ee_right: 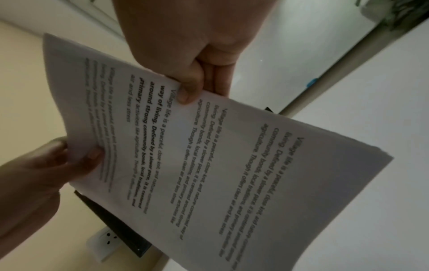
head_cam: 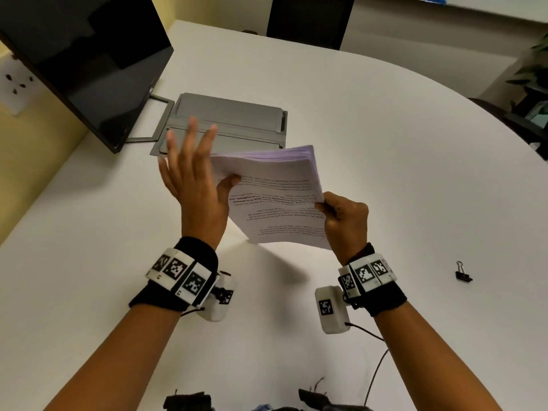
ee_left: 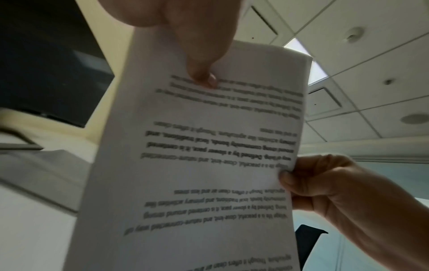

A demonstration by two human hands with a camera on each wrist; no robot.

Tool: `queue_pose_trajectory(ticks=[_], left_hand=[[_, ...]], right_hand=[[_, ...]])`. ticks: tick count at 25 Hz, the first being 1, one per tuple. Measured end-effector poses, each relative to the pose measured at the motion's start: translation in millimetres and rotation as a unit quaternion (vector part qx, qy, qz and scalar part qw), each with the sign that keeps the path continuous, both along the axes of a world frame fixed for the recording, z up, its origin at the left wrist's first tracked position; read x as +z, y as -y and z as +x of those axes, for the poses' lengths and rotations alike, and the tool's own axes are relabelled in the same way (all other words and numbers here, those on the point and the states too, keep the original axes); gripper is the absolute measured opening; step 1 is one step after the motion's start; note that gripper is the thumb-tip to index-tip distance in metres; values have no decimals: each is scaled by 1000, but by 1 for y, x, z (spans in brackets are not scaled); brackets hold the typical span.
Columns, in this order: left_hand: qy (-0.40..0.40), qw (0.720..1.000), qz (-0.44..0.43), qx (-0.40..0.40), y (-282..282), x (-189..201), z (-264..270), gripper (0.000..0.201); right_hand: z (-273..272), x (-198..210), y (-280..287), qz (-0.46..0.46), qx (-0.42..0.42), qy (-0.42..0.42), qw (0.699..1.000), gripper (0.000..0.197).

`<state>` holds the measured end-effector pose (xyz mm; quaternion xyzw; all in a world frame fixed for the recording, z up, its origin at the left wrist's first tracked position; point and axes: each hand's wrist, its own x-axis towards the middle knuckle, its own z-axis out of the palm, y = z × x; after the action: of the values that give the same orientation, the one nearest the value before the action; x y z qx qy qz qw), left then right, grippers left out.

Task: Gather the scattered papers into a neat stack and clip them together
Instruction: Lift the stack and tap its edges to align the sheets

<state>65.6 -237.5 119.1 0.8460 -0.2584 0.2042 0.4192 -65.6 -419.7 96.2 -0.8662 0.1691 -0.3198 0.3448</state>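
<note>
A stack of printed papers [head_cam: 275, 200] is held tilted above the white table [head_cam: 385, 149]. My left hand [head_cam: 204, 176] holds its left edge, thumb [ee_left: 202, 60] on the printed top sheet, the other fingers spread straight and blurred behind the edge. My right hand [head_cam: 341, 221] pinches the stack's near right corner between thumb [ee_right: 188, 89] and curled fingers. In the right wrist view the stack [ee_right: 220, 165] shows several sheets, edges nearly flush. A black binder clip [head_cam: 463, 274] lies on the table to the right, apart from both hands.
A closed grey laptop [head_cam: 231, 120] lies on the table just beyond the papers. A dark monitor [head_cam: 77, 60] on its stand fills the far left. The table's curved edge runs along the right, with a dark chair [head_cam: 308, 16] at the far side.
</note>
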Motion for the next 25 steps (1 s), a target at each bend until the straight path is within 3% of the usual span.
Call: queue_pose_trajectory(ticks=[3,5,8,10,13,15,19,25], left_hand=[[55,996,-48,-42,5,17,-11,33],[90,990,-89,-60,4,22,-12,17],[36,992,-107,-63,1,20,-12,18],[-30,989,-143,-38,-3,13,-10,16],[-135,970,-200,4,-13,-1,-1,12],[-196,955,-224,-5,-19,-14,7,7],[-305,913,-268,-31,-21,-45,13,21],[-366,883,-290,-40,-19,-75,14,19]], right_hand=[[0,17,-4,-100,29,15,994,17],[-2,20,-2,-112,29,13,993,16],[-7,17,3,-73,18,4,997,13],[-13,9,9,-47,-37,9,998,7],[-25,-13,22,42,-144,32,988,33],[-30,-32,29,153,-176,24,972,48],[-27,-55,28,391,-116,23,913,22],[-17,-59,22,386,-107,60,914,33]])
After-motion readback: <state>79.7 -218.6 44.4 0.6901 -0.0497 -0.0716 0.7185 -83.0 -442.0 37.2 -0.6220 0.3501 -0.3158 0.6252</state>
